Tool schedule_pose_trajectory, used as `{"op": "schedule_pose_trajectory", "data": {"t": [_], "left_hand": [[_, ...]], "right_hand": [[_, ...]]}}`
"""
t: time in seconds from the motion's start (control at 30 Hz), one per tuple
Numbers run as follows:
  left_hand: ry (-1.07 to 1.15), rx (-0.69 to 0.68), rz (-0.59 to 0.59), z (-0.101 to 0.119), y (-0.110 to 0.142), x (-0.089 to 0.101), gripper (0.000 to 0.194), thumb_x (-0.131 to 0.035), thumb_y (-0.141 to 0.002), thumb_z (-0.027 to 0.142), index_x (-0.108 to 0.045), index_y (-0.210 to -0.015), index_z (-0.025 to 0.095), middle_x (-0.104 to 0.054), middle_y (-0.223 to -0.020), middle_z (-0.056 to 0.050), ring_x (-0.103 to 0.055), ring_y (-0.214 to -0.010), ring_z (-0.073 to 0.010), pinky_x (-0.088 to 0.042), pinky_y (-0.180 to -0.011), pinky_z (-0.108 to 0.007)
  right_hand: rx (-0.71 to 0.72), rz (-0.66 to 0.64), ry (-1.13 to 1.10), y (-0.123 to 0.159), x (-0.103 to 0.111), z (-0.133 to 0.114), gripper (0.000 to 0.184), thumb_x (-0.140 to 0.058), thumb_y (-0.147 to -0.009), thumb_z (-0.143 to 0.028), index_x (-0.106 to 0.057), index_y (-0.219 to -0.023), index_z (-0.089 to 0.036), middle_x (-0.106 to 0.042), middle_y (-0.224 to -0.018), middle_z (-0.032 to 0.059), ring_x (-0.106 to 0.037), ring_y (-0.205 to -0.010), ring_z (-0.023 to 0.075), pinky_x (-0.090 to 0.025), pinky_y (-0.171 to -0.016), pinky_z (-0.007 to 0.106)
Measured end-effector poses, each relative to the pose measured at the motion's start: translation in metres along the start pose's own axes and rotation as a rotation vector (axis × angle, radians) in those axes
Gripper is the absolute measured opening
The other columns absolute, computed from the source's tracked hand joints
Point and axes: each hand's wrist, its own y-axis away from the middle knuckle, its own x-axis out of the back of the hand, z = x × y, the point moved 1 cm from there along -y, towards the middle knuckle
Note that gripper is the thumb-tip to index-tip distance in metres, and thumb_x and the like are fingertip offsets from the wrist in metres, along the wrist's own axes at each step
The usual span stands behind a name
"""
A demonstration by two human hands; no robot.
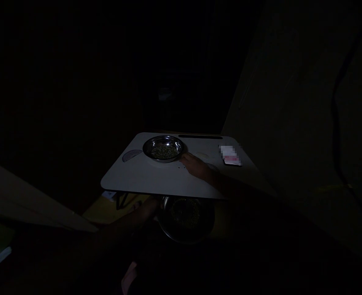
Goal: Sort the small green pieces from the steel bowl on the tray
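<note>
A shiny steel bowl stands on a small white table, with small greenish bits, like beans or seeds, spread over its bottom. My right hand reaches in from the right, its closed fingers at the bowl's right rim. Below the table's near edge is a second, larger metal bowl, with similar greenish bits dimly seen inside. My left hand is at that bowl's left rim, in deep shadow, so its fingers cannot be made out.
A phone-like item with a blurred-out screen lies at the table's right. Left of the steel bowl is a fan-shaped print. A dark slot runs along the far edge. A wall rises on the right; the room is very dark.
</note>
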Motion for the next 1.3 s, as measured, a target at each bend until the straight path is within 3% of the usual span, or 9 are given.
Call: {"op": "schedule_pose_trajectory", "data": {"t": [0.33,0.63,0.83,0.97,1.3], "left_hand": [[0.002,0.054,0.007,0.009,0.002,-0.004,0.024,-0.045,-0.054,0.014,-0.054,-0.076,0.013,-0.049,-0.042,0.002,-0.047,-0.042,-0.0131,-0.033,-0.048,-0.025],[-0.036,0.047,0.029,0.000,-0.003,-0.004,0.015,-0.044,-0.058,0.017,-0.053,-0.069,0.013,-0.051,-0.044,0.000,-0.045,-0.041,-0.0123,-0.030,-0.047,-0.024],[-0.033,0.059,0.032,0.002,-0.002,-0.004,0.014,-0.046,-0.057,0.017,-0.053,-0.069,0.014,-0.050,-0.043,0.000,-0.047,-0.046,-0.0138,-0.030,-0.050,-0.025],[-0.017,0.031,0.062,0.003,-0.003,-0.004,0.015,-0.045,-0.057,0.016,-0.054,-0.069,0.014,-0.047,-0.039,0.001,-0.047,-0.047,-0.0142,-0.030,-0.051,-0.025],[-0.018,0.027,0.039,0.004,-0.002,-0.005,0.015,-0.044,-0.056,0.014,-0.053,-0.067,0.013,-0.051,-0.044,-0.001,-0.049,-0.048,-0.0151,-0.032,-0.049,-0.025]], "right_hand": [[0.106,0.008,-0.011,-0.003,0.004,0.011,0.032,-0.035,-0.074,-0.004,-0.048,-0.102,-0.014,-0.045,-0.103,0.0085,-0.041,-0.094,0.0155,-0.037,-0.077,0.029],[0.092,0.008,-0.067,0.002,0.011,0.017,0.039,-0.037,-0.071,-0.002,-0.045,-0.108,-0.013,-0.046,-0.110,0.0107,-0.043,-0.098,0.0159,-0.036,-0.081,0.030],[-0.013,-0.031,-0.028,0.003,0.013,0.021,0.055,-0.040,-0.071,-0.008,-0.028,-0.124,-0.019,-0.051,-0.109,0.0081,-0.052,-0.086,0.0163,-0.040,-0.072,0.028],[-0.012,-0.041,-0.063,0.007,0.018,0.022,0.063,-0.040,-0.069,-0.004,-0.021,-0.127,-0.021,-0.045,-0.117,0.0066,-0.051,-0.090,0.0155,-0.039,-0.073,0.026],[-0.021,-0.092,0.001,0.003,0.011,0.024,0.035,-0.041,-0.073,-0.009,-0.046,-0.107,-0.015,-0.052,-0.105,0.0080,-0.049,-0.091,0.0151,-0.036,-0.076,0.026]]}}
